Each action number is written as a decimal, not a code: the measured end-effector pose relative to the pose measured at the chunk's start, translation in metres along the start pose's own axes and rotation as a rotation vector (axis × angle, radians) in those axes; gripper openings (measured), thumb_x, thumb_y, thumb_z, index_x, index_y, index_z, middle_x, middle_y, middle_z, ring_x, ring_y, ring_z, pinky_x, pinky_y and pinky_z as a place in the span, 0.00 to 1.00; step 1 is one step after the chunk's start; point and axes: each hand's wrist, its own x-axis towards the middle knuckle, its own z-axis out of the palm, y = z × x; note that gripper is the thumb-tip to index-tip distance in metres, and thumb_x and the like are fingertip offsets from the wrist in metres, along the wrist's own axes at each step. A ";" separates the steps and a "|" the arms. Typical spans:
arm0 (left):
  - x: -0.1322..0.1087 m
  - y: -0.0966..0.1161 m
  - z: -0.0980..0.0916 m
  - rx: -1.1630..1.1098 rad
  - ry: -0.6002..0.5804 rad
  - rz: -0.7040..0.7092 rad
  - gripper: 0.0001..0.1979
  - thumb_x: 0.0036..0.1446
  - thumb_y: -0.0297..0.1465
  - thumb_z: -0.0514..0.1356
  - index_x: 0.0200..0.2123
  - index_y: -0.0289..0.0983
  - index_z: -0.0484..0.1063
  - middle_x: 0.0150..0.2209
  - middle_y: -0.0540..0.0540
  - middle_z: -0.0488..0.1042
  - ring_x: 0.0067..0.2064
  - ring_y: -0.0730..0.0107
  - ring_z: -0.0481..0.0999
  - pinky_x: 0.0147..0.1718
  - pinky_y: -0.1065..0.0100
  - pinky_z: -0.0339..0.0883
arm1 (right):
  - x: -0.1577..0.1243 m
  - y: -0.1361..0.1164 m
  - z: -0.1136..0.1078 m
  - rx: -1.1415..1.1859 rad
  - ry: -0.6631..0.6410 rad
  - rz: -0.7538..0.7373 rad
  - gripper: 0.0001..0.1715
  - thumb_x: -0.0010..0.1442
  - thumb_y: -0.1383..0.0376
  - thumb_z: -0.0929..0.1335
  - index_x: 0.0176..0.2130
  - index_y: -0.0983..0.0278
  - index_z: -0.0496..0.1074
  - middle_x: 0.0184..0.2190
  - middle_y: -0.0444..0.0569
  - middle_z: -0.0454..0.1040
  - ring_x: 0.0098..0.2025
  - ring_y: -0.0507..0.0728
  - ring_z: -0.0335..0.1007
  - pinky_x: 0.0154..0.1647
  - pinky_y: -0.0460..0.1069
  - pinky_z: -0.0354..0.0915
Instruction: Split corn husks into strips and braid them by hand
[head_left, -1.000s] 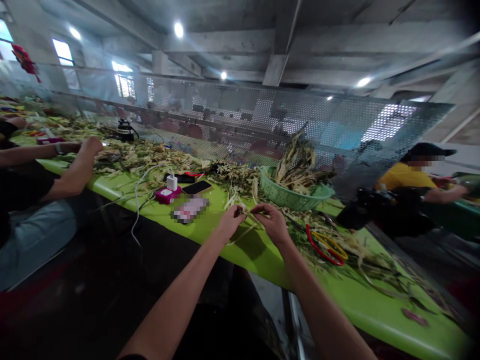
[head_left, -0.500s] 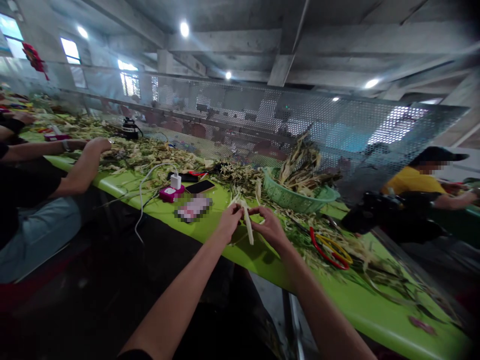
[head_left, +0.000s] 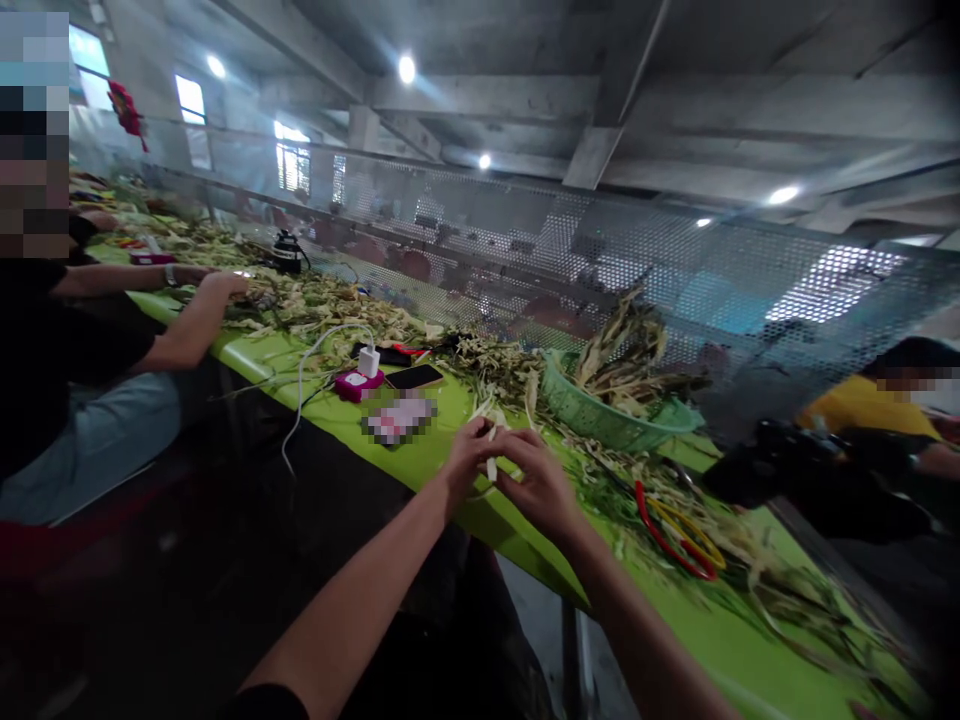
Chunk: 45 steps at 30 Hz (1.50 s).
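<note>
Both my hands meet over the front edge of a bright green table (head_left: 517,525). My left hand (head_left: 466,460) and my right hand (head_left: 536,480) pinch a pale dried plant strip (head_left: 491,462) between their fingertips; most of the strip is hidden behind my fingers. Just behind my hands lie loose pale strips and husks (head_left: 495,385). A green plastic basket (head_left: 615,425) heaped with dried leaves stands to the right behind them.
Red and yellow rings (head_left: 679,530) lie right of my hands. A phone (head_left: 414,376), a pink power block with white charger (head_left: 360,375) and cable sit to the left. A seated person's arm (head_left: 187,330) rests on the table at left; another person in yellow (head_left: 862,410) sits at right. A perforated metal screen (head_left: 570,260) backs the table.
The pale strip hung long below my fingers half a second ago; now only a short piece shows between them. My hands have drawn closer together, and the view has shifted slightly right.
</note>
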 end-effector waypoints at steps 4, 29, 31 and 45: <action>-0.002 0.003 -0.002 -0.079 0.009 0.024 0.15 0.35 0.36 0.69 0.24 0.34 0.68 0.24 0.52 0.68 0.27 0.77 0.64 0.28 0.72 0.57 | 0.008 -0.007 -0.010 -0.070 -0.060 -0.032 0.10 0.60 0.65 0.68 0.42 0.55 0.78 0.37 0.47 0.78 0.44 0.60 0.67 0.47 0.55 0.62; -0.001 0.003 -0.002 0.023 0.030 -0.148 0.21 0.37 0.39 0.72 0.33 0.33 0.74 0.26 0.50 0.74 0.22 0.82 0.62 0.22 0.74 0.50 | -0.003 0.065 0.008 0.790 0.386 0.635 0.18 0.45 0.55 0.77 0.33 0.62 0.75 0.27 0.45 0.78 0.32 0.56 0.74 0.42 0.52 0.67; 0.002 0.000 -0.004 0.014 0.063 -0.131 0.21 0.37 0.39 0.72 0.32 0.33 0.74 0.24 0.51 0.72 0.21 0.83 0.60 0.21 0.74 0.49 | -0.005 0.064 0.008 0.783 0.360 0.648 0.19 0.47 0.54 0.76 0.35 0.62 0.74 0.29 0.46 0.78 0.34 0.57 0.75 0.42 0.52 0.67; 0.008 -0.007 -0.012 0.146 0.202 0.004 0.15 0.43 0.36 0.67 0.34 0.35 0.72 0.28 0.51 0.72 0.27 0.76 0.65 0.27 0.74 0.56 | -0.008 0.048 0.001 0.697 0.180 0.541 0.38 0.47 0.63 0.75 0.57 0.56 0.65 0.27 0.40 0.74 0.30 0.53 0.70 0.35 0.49 0.63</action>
